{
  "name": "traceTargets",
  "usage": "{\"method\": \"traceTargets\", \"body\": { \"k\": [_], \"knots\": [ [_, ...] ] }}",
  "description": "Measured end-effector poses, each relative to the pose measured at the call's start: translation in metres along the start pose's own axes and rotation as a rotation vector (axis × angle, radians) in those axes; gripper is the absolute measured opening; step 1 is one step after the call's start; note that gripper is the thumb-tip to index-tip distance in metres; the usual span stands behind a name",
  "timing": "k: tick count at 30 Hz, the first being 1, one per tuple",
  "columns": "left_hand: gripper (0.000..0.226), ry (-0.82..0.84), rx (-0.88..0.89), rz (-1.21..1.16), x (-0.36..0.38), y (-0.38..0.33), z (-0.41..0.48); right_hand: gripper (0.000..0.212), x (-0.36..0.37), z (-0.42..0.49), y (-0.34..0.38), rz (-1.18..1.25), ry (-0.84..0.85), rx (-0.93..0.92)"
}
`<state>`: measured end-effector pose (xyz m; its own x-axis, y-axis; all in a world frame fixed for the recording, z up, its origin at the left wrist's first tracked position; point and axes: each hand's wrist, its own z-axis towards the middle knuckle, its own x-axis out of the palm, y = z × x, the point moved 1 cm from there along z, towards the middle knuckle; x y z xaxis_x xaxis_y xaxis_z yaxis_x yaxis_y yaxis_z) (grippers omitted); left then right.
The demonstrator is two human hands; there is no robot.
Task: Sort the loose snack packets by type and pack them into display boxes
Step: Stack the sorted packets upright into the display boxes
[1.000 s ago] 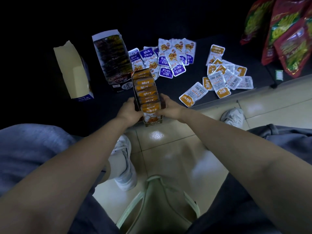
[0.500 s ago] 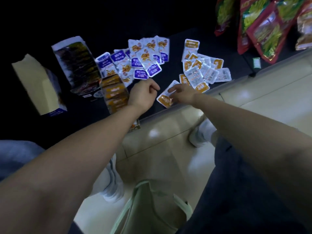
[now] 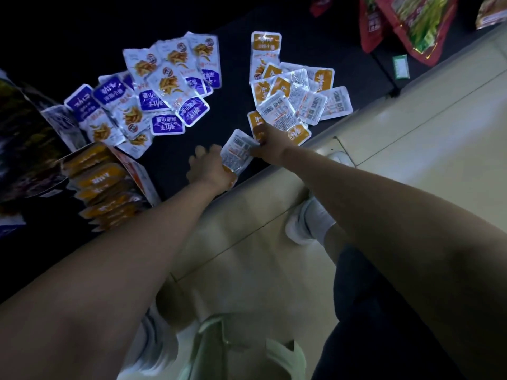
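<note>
Pinching the orange packet (image 3: 237, 153) at its edge with our right hand (image 3: 267, 144), we judge it light, slick, floppy; our left hand (image 3: 208, 167) is too blurred to tell.

Print on the purple packets (image 3: 167, 124) and orange packets (image 3: 266, 42) is upside down and too blurred to read.

Dim light. Right hand (image 3: 267, 145) pinches the far corner of a face-down orange packet (image 3: 237, 153). Left hand (image 3: 208, 165) touches its near end, grip blurred. Purple packets (image 3: 153, 97) are heaped at 11 o'clock and the loose orange pile (image 3: 299, 97) at 12. Display box (image 3: 107, 187) at 9 o'clock, filled with orange packets. Red bags (image 3: 406, 26) at 1 o'clock.
</note>
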<state>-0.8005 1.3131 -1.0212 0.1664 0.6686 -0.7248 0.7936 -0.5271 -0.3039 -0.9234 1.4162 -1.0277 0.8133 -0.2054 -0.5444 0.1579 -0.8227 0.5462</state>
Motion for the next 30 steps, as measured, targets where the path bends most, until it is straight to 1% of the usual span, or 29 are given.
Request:
{"method": "traceTargets", "body": {
  "k": [2, 4, 6, 7, 8, 9, 10, 11, 12, 13, 14, 15, 17, 18, 19, 21, 22, 23, 25, 26, 27, 28, 30],
  "knots": [
    [0.065, -0.006, 0.023, -0.038, 0.001, 0.004, 0.002, 0.046, 0.006, 0.005, 0.001, 0.084, 0.000, 0.023],
    [0.058, -0.014, 0.051, -0.098, -0.001, 0.008, 0.002, 0.026, 0.005, 0.005, 0.001, 0.085, -0.014, 0.029],
    [0.051, -0.060, 0.048, -0.172, -0.003, 0.008, 0.002, 0.010, 0.001, 0.002, 0.004, 0.137, -0.075, 0.010],
    [0.047, -0.120, 0.031, -0.200, -0.007, 0.006, 0.000, 0.004, -0.002, 0.000, 0.005, 0.213, -0.128, -0.007],
    [0.041, -0.200, -0.003, -0.240, -0.011, 0.005, -0.002, 0.006, -0.004, -0.003, 0.007, 0.326, -0.182, -0.025],
    [0.034, -0.273, -0.062, -0.312, -0.017, 0.003, -0.004, 0.012, -0.008, -0.007, 0.009, 0.458, -0.217, -0.061],
    [0.036, -0.294, -0.139, -0.455, -0.023, 0.000, -0.007, 0.017, -0.011, -0.011, 0.013, 0.575, -0.218, -0.120],
    [0.048, -0.225, -0.227, -0.690, -0.029, -0.003, -0.008, 0.019, -0.013, -0.014, 0.016, 0.652, -0.195, -0.184],
    [0.064, -0.077, -0.310, -0.951, -0.034, -0.005, -0.008, 0.015, -0.013, -0.016, 0.018, 0.682, -0.154, -0.241],
    [0.071, 0.064, -0.356, -1.183, -0.036, -0.008, -0.008, 0.007, -0.013, -0.019, 0.019, 0.673, -0.103, -0.283],
    [0.070, 0.135, -0.380, -1.332, -0.040, -0.008, -0.007, 0.004, -0.012, -0.021, 0.019, 0.642, -0.055, -0.309],
    [0.065, 0.127, -0.402, -1.382, -0.041, -0.007, -0.005, 0.008, -0.011, -0.024, 0.019, 0.597, -0.029, -0.326],
    [0.063, 0.054, -0.473, -1.364, -0.042, -0.005, -0.003, 0.006, -0.009, -0.028, 0.016, 0.583, -0.043, -0.366],
    [0.063, 0.052, -0.520, -1.348, -0.042, -0.003, -0.002, 0.011, -0.010, -0.031, 0.016, 0.615, -0.066, -0.384],
    [0.063, 0.101, -0.561, -1.348, -0.041, -0.002, -0.002, 0.016, -0.012, -0.032, 0.016, 0.659, -0.089, -0.396],
    [0.061, 0.276, -0.589, -1.402, -0.041, -0.004, -0.005, 0.020, -0.014, -0.036, 0.017, 0.706, -0.088, -0.401],
    [0.056, 0.340, -0.561, -1.439, -0.039, -0.006, -0.005, 0.019, -0.013, -0.036, 0.017, 0.686, -0.053, -0.403],
    [0.044, 0.351, -0.514, -1.475, -0.038, -0.009, -0.005, 0.019, -0.012, -0.037, 0.017, 0.637, 0.002, -0.400],
    [0.020, 0.248, -0.433, -1.478, -0.032, -0.012, 0.000, 0.020, -0.010, -0.038, 0.016, 0.494, 0.123, -0.374],
    [0.015, 0.176, -0.399, -1.443, -0.029, -0.012, 0.004, 0.021, -0.010, -0.037, 0.015, 0.441, 0.147, -0.350],
    [0.012, 0.111, -0.358, -1.400, -0.026, -0.010, 0.007, 0.023, -0.013, -0.035, 0.015, 0.408, 0.135, -0.317],
    [0.012, 0.053, -0.308, -1.341, -0.024, -0.008, 0.008, 0.025, -0.017, -0.033, 0.016, 0.376, 0.073, -0.278],
    [0.020, -0.004, -0.215, -1.196, -0.022, -0.003, 0.012, 0.029, -0.029, -0.024, 0.014, 0.268, -0.166, -0.197]
  ]
}}
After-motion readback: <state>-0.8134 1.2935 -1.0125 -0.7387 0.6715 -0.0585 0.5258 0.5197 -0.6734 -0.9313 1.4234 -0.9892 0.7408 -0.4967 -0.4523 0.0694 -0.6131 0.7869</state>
